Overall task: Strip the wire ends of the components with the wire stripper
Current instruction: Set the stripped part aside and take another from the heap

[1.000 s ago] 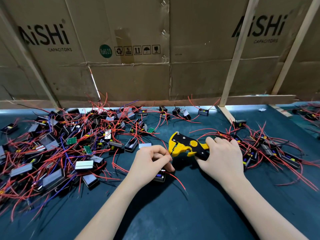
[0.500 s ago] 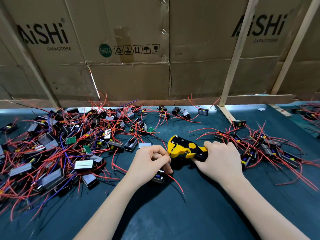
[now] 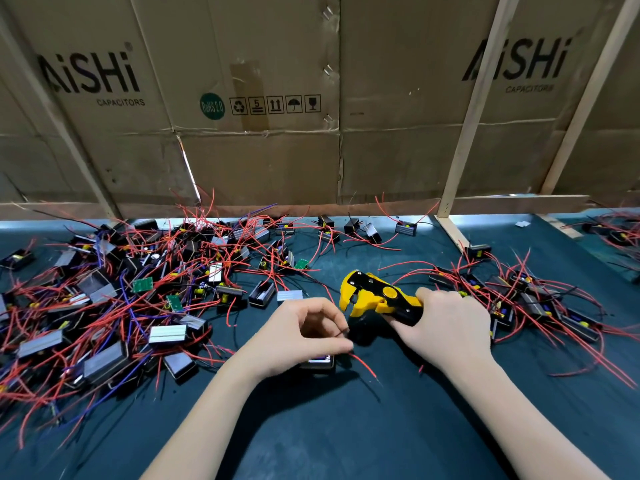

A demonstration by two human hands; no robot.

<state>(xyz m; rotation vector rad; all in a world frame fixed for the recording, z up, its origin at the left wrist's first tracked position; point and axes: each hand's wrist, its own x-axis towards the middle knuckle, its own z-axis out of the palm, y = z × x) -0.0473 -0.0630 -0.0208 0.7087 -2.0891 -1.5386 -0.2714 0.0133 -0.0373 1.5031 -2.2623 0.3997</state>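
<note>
Yellow-black wire stripper (image 3: 377, 297) gripped, tilted; small component (image 3: 318, 362) beneath fingers (image 3: 332, 348).

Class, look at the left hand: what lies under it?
Under the left hand sits a small black component with a red wire trailing out; most of its body is hidden by the fingers.

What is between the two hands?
In the head view, the yellow stripper head sits between the left hand and right hand, above a dark gap of bare mat, where a thin wire reaches from the left hand.

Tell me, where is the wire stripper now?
In the head view, the wire stripper is at centre, gripped by the right hand, with its yellow head pointing toward the left hand.
</note>
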